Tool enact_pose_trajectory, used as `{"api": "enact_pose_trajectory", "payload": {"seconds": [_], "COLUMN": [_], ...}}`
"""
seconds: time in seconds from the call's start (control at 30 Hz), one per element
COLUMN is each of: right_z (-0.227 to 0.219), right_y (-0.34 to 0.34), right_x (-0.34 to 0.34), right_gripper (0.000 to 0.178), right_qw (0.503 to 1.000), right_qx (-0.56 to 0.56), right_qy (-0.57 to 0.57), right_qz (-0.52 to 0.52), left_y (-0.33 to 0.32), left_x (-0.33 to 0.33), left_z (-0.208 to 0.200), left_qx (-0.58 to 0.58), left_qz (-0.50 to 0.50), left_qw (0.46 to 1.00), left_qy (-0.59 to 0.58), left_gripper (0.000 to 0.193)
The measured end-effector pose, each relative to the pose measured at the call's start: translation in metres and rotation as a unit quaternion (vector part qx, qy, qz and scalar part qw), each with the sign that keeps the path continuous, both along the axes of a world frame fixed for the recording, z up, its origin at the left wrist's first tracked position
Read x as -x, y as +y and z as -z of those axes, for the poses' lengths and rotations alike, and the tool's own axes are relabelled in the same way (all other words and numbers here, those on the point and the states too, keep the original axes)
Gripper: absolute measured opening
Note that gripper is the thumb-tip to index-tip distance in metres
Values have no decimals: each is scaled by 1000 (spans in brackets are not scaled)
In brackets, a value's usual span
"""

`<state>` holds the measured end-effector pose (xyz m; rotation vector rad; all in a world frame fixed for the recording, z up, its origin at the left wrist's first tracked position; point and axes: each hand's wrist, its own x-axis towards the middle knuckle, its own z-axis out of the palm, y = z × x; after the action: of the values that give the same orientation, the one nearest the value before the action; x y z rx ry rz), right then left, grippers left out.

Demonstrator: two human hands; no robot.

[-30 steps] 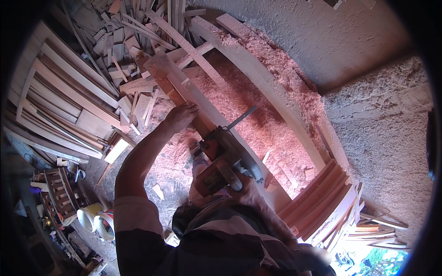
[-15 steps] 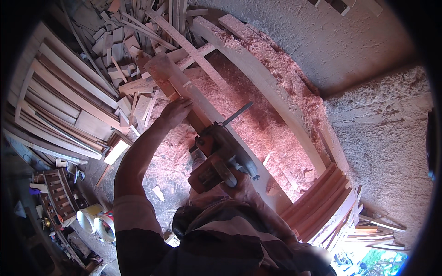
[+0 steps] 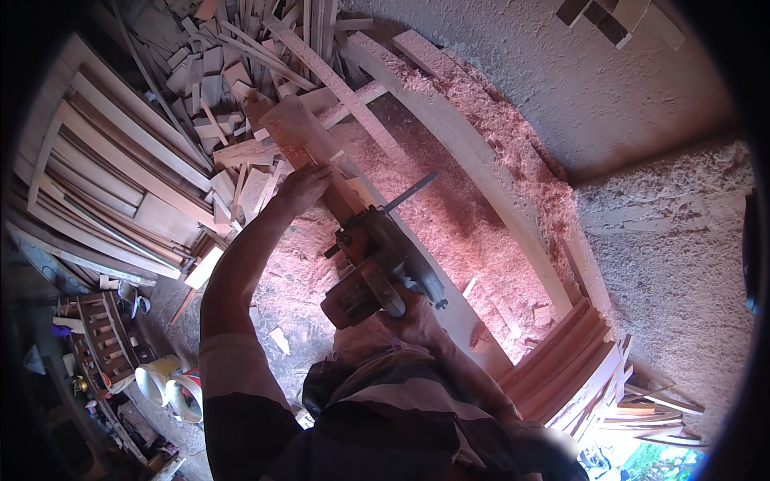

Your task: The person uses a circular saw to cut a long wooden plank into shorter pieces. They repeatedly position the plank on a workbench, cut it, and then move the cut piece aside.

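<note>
My right hand (image 3: 411,311) is wrapped around the rear handle of a circular saw (image 3: 377,268), which rests on a piece of wood. A thin metal guide bar (image 3: 413,192) sticks out from the saw's front to the right. Ahead of the saw, my left hand (image 3: 307,186) grips the edge of the wooden board (image 3: 346,199), its fingers bent over the top. This board lies along a long, wide plank (image 3: 453,301) that slants from far left to near right. The saw's body hides the blade and the cut.
A curved timber (image 3: 473,152) lies amid deep sawdust (image 3: 449,224) on the right. Offcuts (image 3: 212,80) are heaped at the far left, beside stacked curved boards (image 3: 120,160). Reddish boards (image 3: 561,353) are stacked at near right. Buckets (image 3: 156,381) stand at the lower left.
The saw and my right hand have slid a little forward along the board, toward my left hand. My left hand stays on the board, and the view has shifted slightly.
</note>
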<state>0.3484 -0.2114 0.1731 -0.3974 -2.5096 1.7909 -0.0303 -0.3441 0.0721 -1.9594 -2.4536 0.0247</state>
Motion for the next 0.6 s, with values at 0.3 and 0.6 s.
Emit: {"api": "enact_pose_trajectory", "payload": {"seconds": [0.3,0.6], "right_z": [5,-2], "right_y": [-3,-2], "right_x": [26,46], "right_gripper": [50,54], "right_qw": [999,1000], "right_qx": [-9,24], "right_qy": [42,7], "right_qz": [-5,-14], "left_y": [-5,-13], "left_x": [22,45], "left_z": [-1,26], "left_qx": [-37,-53], "left_qz": [-5,17], "left_qw": [999,998], "left_qy": [12,14], "left_gripper": [64,61]}}
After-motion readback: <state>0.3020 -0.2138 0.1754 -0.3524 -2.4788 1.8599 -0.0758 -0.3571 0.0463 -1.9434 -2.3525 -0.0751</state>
